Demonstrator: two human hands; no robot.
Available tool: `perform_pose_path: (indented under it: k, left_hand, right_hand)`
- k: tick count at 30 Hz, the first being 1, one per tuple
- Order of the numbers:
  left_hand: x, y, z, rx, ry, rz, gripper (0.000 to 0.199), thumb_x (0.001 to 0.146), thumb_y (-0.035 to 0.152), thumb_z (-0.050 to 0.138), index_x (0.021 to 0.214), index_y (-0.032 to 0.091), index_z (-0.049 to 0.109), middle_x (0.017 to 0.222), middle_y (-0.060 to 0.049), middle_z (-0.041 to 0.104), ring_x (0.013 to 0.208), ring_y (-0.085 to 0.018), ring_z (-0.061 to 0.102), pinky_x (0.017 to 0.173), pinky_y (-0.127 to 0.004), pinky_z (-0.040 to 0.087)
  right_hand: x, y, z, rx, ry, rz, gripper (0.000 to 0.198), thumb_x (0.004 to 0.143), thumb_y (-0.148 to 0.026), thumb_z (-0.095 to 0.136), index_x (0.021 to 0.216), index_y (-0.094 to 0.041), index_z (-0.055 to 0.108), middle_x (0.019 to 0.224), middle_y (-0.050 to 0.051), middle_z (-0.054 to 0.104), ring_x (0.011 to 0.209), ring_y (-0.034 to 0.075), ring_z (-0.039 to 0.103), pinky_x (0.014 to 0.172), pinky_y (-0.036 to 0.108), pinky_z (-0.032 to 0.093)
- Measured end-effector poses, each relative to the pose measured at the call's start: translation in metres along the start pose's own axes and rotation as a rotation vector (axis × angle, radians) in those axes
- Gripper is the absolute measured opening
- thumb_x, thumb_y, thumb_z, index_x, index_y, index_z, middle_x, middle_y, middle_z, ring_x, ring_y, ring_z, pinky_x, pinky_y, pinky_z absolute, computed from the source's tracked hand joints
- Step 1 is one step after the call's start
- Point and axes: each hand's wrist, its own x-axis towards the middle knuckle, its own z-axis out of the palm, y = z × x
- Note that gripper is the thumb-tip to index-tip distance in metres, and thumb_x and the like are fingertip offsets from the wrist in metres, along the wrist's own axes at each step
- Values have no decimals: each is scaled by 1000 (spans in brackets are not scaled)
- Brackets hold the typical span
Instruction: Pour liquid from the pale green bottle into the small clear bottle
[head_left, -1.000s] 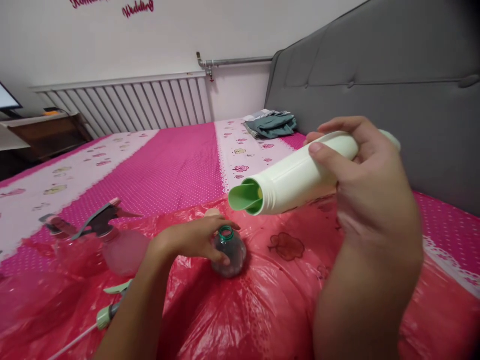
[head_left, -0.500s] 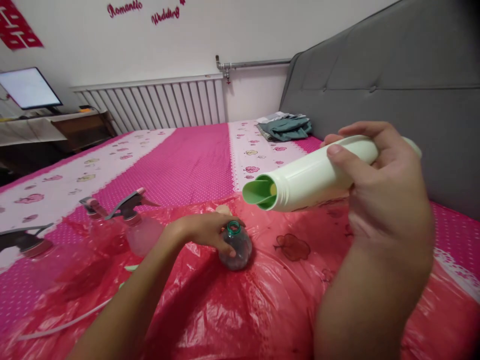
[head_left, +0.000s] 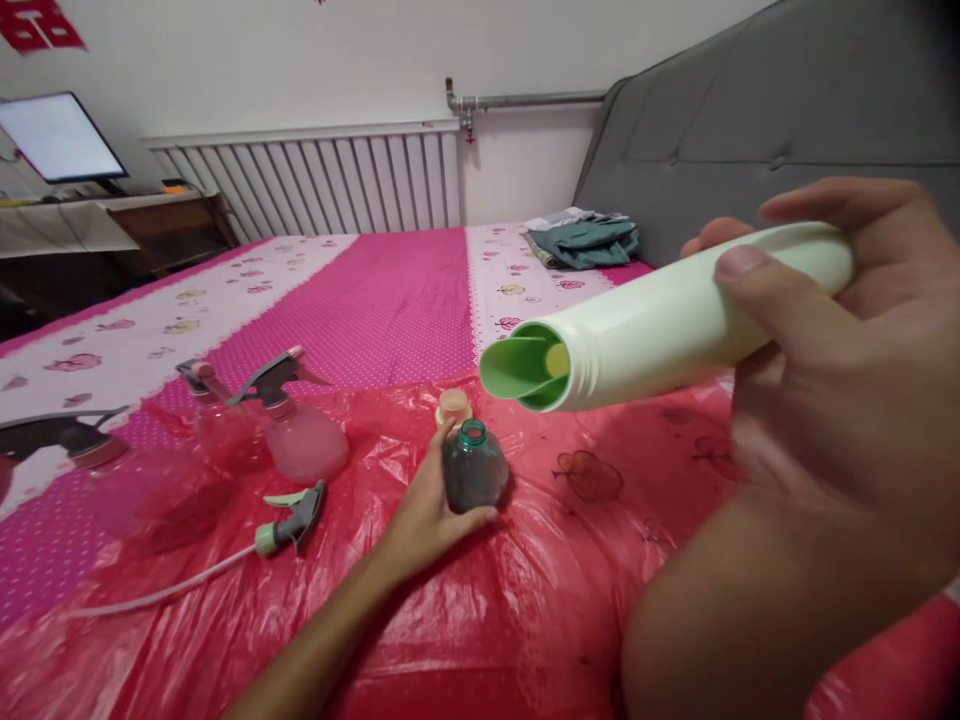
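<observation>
A: What is held by the right hand [head_left: 832, 400]?

B: A pale green bottle [head_left: 675, 320] is gripped around its body, tipped almost level, with its green spout [head_left: 525, 368] pointed toward 9 o'clock. The thumb is laid across the top, the fingers are wrapped behind.

A: And the left hand [head_left: 431, 510]?

B: It is closed around a small dark bottle [head_left: 472, 470] — upright on the red plastic sheet [head_left: 525, 600], its teal neck uncapped. The small bottle is found at 7 o'clock from the spout, lower in the view and apart from it.

A: What is seen nearby?

B: A peach cap [head_left: 453, 404] is set just behind the small bottle, at 11 o'clock. A pink spray bottle [head_left: 300, 440] is stood at 9 o'clock of the hand, and a loose trigger head [head_left: 292, 520] with its tube is laid at 8 o'clock. Folded clothes [head_left: 585, 240] are piled by the grey headboard [head_left: 750, 110] at 1 o'clock — well apart
</observation>
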Motion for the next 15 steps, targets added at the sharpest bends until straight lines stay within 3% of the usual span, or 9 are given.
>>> perform_pose_path:
  k: [3,9,12,15]
  left_hand:
    - [-4,-6,7,23,36,39,87,87,40,77,155,27,25,155,-15,46,143,-36,47,118,-59,38]
    - [-3,-15,8,20,59,74,85,87,37,76,154,22,27,154,-17,46,142,-36,47,118,-58,38]
    - [-5,-18,10,22,65,87,86,86,37,77,155,22,27,154,-17,48,141,-36,49,118,-56,39]
    - [-6,-21,11,30,75,99,87,85,37,78,155,23,28,152,-16,50,139,-36,51,117,-57,40]
  right_hand:
    - [4,5,-7,-19,-47,-76,61,117,-80,72,146,-27,72,152,1,64,162,12,66,124,36,72]
    - [21,9,-33,-115,-35,-186,70,123,-93,61,159,-34,72,160,2,59,170,15,59,121,35,72]
    - [21,-4,-31,-135,-41,-187,65,122,-87,65,157,-33,71,159,2,60,165,13,63,118,33,72]
    - [14,-26,-15,-109,-78,-160,50,114,-63,74,148,-27,69,152,-1,62,150,5,69,113,26,69]
